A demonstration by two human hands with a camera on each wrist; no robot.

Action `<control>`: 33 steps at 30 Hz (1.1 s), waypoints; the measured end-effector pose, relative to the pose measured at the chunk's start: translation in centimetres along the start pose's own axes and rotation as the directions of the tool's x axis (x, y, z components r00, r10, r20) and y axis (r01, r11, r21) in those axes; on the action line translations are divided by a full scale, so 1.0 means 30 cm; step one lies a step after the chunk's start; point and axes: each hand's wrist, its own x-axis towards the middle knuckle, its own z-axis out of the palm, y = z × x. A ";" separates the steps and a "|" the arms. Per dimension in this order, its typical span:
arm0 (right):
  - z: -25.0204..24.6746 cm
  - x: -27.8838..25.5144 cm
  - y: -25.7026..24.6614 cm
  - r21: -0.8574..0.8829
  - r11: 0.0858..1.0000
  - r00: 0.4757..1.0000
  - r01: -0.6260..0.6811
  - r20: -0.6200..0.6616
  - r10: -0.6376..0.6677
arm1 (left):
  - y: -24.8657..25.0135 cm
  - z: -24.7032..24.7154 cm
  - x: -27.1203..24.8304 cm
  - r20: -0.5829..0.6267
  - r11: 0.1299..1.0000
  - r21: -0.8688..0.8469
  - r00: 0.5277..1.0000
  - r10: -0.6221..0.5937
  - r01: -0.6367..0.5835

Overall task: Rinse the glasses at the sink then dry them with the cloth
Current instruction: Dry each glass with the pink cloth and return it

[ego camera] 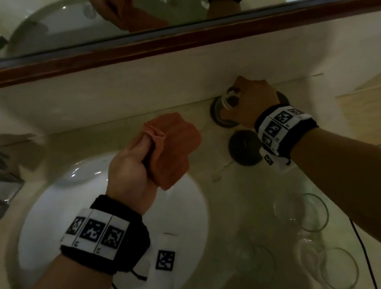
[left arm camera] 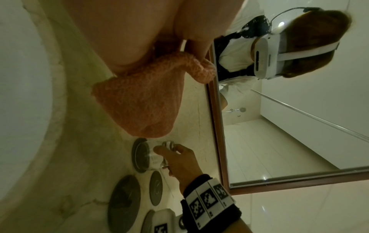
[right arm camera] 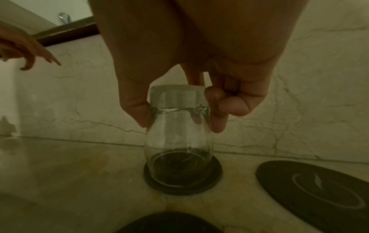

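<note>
Drying done for this one, I judge: right hand pinches the upturned glass onto a far coaster; left hand clutches the cloth. Next: release, fetch another.

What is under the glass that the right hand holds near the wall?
Under the upturned glass lies a round dark coaster on the counter. The right hand grips the glass by its base. Whether the rim fully touches the coaster cannot be told.
</note>
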 end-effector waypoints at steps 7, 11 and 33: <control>-0.024 -0.033 -0.034 -0.020 0.998 0.998 -0.059 0.027 0.060 | -0.002 -0.018 -0.005 0.012 1.000 -0.007 1.000 -0.005 0.005; -0.090 -0.192 -0.058 0.046 0.997 0.997 -0.065 -0.043 0.067 | 0.006 -0.029 -0.022 0.086 1.000 -0.003 0.996 -0.004 0.005; 0.251 -0.877 -0.099 -0.406 0.908 0.908 0.104 0.412 0.081 | 0.009 -0.171 -0.257 0.276 0.955 0.284 0.961 0.003 -0.084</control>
